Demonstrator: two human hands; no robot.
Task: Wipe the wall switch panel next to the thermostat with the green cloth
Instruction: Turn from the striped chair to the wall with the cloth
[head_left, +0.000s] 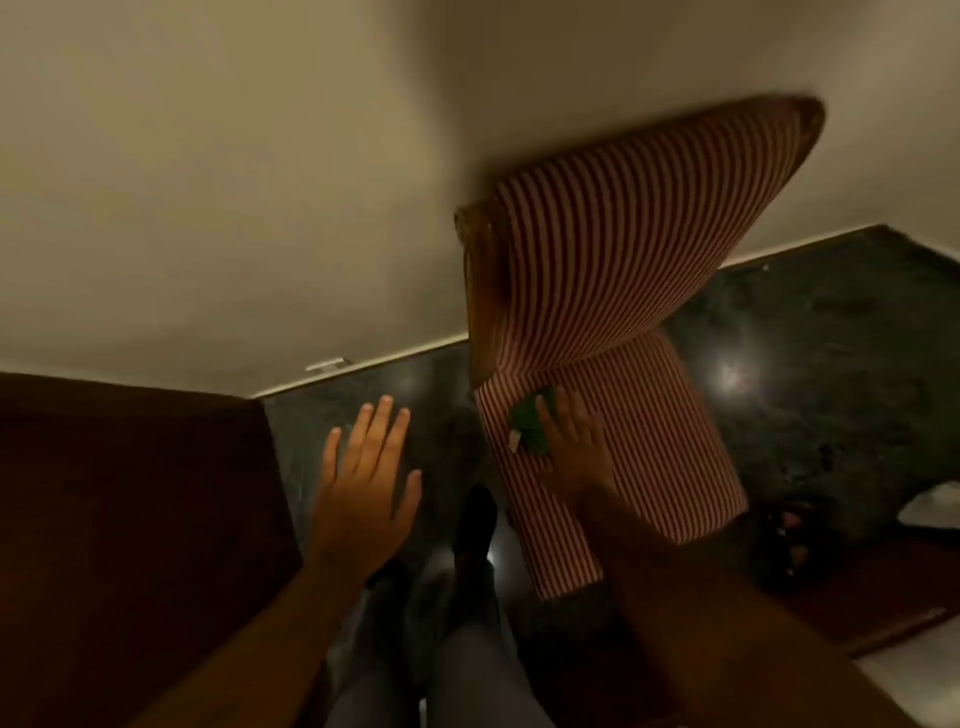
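Note:
A small crumpled green cloth (530, 428) with a pale tag lies on the seat of a red-and-white striped chair (670, 447). My right hand (571, 447) rests on the cloth, its fingers laid over it. My left hand (363, 483) hovers over the dark floor with fingers spread and nothing in it. No switch panel or thermostat is in view; only a bare cream wall (260, 182) fills the upper half.
The striped chair's backrest (639, 234) leans against the wall. A dark wooden piece of furniture (130, 519) stands at the left. A dark stone floor (831, 364) runs right. My legs and a dark shoe (475, 519) are below. A white object (935, 506) sits at the right edge.

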